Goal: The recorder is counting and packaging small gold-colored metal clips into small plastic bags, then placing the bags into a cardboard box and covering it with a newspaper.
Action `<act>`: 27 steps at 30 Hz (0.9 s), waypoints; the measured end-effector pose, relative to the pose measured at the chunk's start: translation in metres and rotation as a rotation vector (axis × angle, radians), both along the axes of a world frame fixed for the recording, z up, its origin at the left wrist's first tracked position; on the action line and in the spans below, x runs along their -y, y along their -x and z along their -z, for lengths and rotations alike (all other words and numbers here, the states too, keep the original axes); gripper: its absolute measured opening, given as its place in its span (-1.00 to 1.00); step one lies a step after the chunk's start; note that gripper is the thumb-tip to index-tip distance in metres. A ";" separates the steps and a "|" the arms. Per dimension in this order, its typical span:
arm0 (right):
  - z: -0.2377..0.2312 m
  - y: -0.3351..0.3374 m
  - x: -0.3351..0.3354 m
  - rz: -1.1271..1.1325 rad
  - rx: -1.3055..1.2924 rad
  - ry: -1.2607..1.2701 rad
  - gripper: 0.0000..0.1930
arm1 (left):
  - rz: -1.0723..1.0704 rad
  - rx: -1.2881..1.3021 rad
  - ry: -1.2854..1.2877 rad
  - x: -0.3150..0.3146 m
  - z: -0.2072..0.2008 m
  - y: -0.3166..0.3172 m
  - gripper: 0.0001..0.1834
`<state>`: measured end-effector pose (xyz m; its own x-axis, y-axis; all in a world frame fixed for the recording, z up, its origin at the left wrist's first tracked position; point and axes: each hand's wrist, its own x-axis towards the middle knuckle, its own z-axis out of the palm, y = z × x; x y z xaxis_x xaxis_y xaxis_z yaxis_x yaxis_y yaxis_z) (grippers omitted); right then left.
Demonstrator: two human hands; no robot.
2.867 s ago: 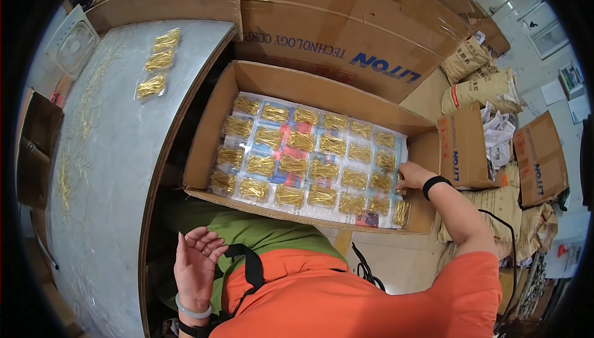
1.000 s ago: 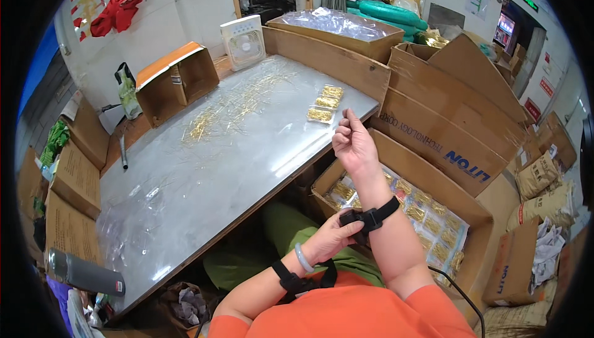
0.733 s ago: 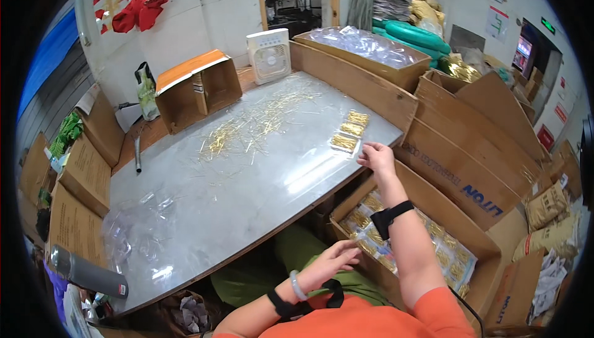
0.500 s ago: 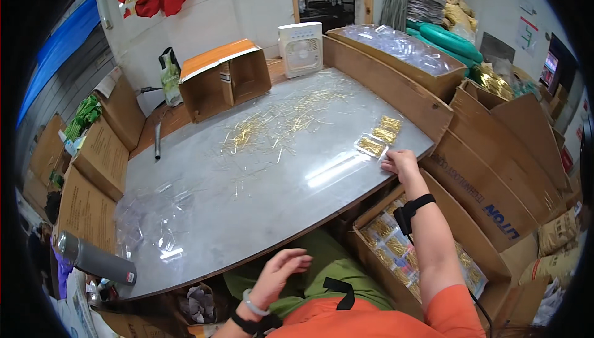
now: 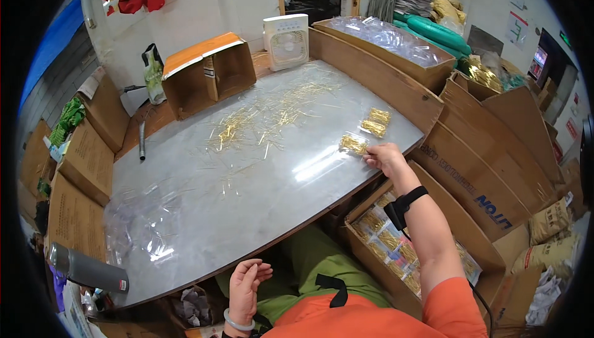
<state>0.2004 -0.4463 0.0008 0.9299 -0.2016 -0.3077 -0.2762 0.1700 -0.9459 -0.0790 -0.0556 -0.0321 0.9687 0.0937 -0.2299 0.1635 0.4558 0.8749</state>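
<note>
At the table's right edge, my right hand (image 5: 385,157) pinches the near corner of a small clear packet (image 5: 352,145) of thin gold strips, perhaps twist ties. The packet lies flat on the grey tabletop (image 5: 260,208). Just behind it are more gold packets (image 5: 376,121), close together. My left hand (image 5: 249,283) hovers over my lap below the front edge, fingers loosely bent and nothing visible in them. Loose gold strips (image 5: 232,126) are scattered across the middle and back of the table.
Clear plastic bags (image 5: 145,220) lie at the table's left, near a grey bottle (image 5: 90,268). A carton of gold packets (image 5: 396,242) stands below the right edge. A white fan (image 5: 287,44) and an open cardboard box (image 5: 192,84) line the back; a long carton (image 5: 371,69) borders the right.
My right hand and the packet have shifted slightly left on the table, opening a gap from the packets behind. My left hand has drawn lower and left, its fingers more bent. The view has shifted slightly.
</note>
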 end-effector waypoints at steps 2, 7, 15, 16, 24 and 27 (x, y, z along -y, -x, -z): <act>-0.005 0.021 0.009 -0.048 -0.021 -0.014 -0.87 | 0.007 0.002 -0.014 0.004 0.000 0.000 -0.79; -0.013 0.115 0.063 -0.066 -0.119 0.004 -0.84 | 0.011 -0.030 -0.032 0.006 0.006 0.000 -0.79; 0.040 0.316 0.214 0.442 -0.320 -0.022 -0.87 | 0.229 0.027 -0.145 0.008 0.026 -0.011 -0.61; 0.050 0.342 0.225 0.581 -0.360 -0.027 -0.87 | 0.245 0.107 -0.195 0.012 0.022 -0.010 -0.61; 0.110 0.486 0.260 1.306 -0.316 -0.219 -0.88 | 0.245 -0.140 -0.150 0.015 0.026 -0.034 -0.75; 0.135 0.507 0.269 1.415 -0.323 -0.289 -0.88 | 0.259 -0.086 -0.171 0.026 0.019 -0.035 -0.72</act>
<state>-0.3067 -0.7158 -0.1343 -0.0977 -0.7582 -0.6447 0.0888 0.6386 -0.7644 -0.0444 -0.0816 -0.0515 0.9432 -0.1090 -0.3139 0.3314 0.2371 0.9132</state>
